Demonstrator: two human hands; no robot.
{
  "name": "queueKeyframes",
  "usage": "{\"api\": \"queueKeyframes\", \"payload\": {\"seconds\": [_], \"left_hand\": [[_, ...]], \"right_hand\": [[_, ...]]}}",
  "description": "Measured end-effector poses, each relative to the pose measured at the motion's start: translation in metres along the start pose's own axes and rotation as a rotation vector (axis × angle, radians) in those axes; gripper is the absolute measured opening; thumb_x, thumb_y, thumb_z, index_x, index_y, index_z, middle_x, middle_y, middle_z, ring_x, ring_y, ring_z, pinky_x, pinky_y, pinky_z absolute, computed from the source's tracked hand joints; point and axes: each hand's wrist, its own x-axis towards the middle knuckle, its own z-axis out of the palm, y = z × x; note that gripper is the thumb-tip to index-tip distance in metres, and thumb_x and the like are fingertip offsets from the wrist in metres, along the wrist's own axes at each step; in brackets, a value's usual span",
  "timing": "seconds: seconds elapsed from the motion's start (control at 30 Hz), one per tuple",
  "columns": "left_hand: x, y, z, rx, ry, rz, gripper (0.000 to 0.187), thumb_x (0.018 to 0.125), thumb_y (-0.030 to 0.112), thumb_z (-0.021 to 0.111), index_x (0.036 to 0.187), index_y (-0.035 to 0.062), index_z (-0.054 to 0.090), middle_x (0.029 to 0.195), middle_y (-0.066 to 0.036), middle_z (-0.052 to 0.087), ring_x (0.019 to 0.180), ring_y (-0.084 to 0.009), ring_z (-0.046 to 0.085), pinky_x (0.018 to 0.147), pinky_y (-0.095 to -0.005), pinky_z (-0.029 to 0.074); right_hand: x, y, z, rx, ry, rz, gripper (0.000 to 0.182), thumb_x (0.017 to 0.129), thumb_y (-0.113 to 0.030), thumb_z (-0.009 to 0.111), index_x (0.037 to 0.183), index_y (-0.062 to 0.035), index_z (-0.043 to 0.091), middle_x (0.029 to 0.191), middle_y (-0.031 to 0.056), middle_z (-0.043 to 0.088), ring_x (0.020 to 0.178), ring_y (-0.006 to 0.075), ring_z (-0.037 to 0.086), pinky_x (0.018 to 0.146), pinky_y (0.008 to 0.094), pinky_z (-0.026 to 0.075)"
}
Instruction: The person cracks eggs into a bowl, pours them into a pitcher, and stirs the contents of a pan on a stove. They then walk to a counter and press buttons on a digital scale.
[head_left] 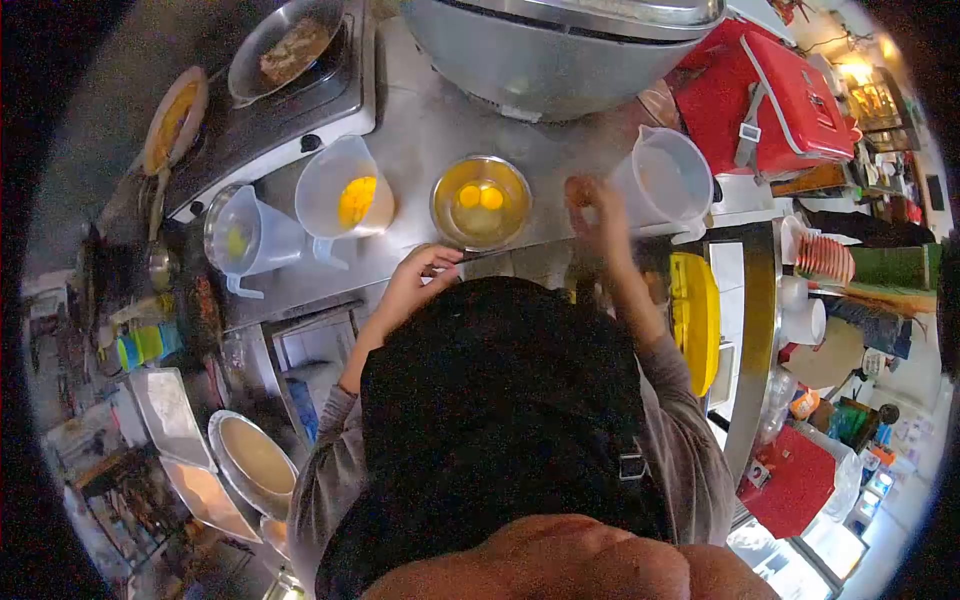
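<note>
A steel bowl (438, 222) stands on the counter in front of me with two whole yolks (480, 197) in egg white. My left hand (422, 280) is just below the bowl at the counter's near edge, fingers loosely stretched, holding nothing. To the right of the bowl, my right hand (602, 215) is smeared by motion. Its fingers are closed round a reddish-brown rounded thing that looks like an egg (579, 190). Close beside this hand is a translucent measuring jug (675, 180). Left of the bowl, another jug (330, 185) contains several yolks (357, 202).
A third jug (268, 237) stands further left, near a stove (345, 105) carrying a pan (245, 80) of food. A large grey appliance (560, 70) fills the counter's back. Red cooler box (800, 100) at back right; yellow container (693, 320) below the right-hand jug.
</note>
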Motion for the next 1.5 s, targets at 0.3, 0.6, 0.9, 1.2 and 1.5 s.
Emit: {"api": "queueKeyframes", "payload": {"seconds": [0.3,0.6,0.9,1.2,1.5], "left_hand": [[-0.007,-0.015,-0.012,-0.034,0.041,0.021,0.027,0.088,0.008,0.065,0.114,0.0067,0.06,0.108,-0.007,0.057,0.093,-0.0146,0.061,0.078,-0.0274,0.051],[0.077,0.022,-0.004,0.181,0.201,0.359,0.043,0.083,0.008,0.068,0.125,0.0073,0.055,0.11,-0.011,0.061,0.091,-0.0139,0.063,0.076,-0.027,0.052],[0.113,-0.018,0.014,-0.116,0.27,0.155,0.035,0.074,0.009,0.075,0.105,0.0046,0.06,0.094,-0.008,0.066,0.082,-0.0134,0.064,0.074,-0.0267,0.051],[0.124,-0.032,0.02,-0.048,0.296,0.127,0.032,0.068,0.016,0.076,0.092,0.0025,0.058,0.088,-0.009,0.066,0.085,-0.0161,0.062,0.076,-0.0285,0.048],[0.125,-0.042,0.02,0.05,0.323,0.099,0.031,0.069,0.017,0.073,0.093,0.0031,0.059,0.084,-0.01,0.065,0.079,-0.0181,0.063,0.074,-0.0307,0.05]], "right_hand": [[-0.044,0.1,0.083,0.356,-0.124,0.363,0.046,0.088,-0.007,0.062,0.131,-0.0029,0.045,0.12,0.0117,0.057,0.11,0.0245,0.056,0.095,0.0346,0.045],[0.039,-0.032,0.07,1.054,-0.477,0.437,0.039,0.089,-0.01,0.064,0.125,-0.0003,0.053,0.116,0.0092,0.061,0.106,0.0185,0.058,0.092,0.0341,0.049],[0.051,-0.042,0.073,0.726,-0.552,0.405,0.042,0.086,-0.011,0.067,0.125,0.0009,0.056,0.112,0.0108,0.064,0.096,0.0157,0.063,0.085,0.0282,0.052],[0.051,-0.042,0.078,0.163,-0.509,0.218,0.045,0.078,-0.02,0.071,0.121,-0.0099,0.063,0.092,0.0125,0.071,0.082,0.0121,0.065,0.075,0.0288,0.052],[0.056,-0.053,0.076,0.128,-0.531,0.175,0.044,0.074,-0.021,0.07,0.117,-0.0144,0.066,0.09,0.017,0.069,0.077,0.0182,0.067,0.072,0.0317,0.052]]}}
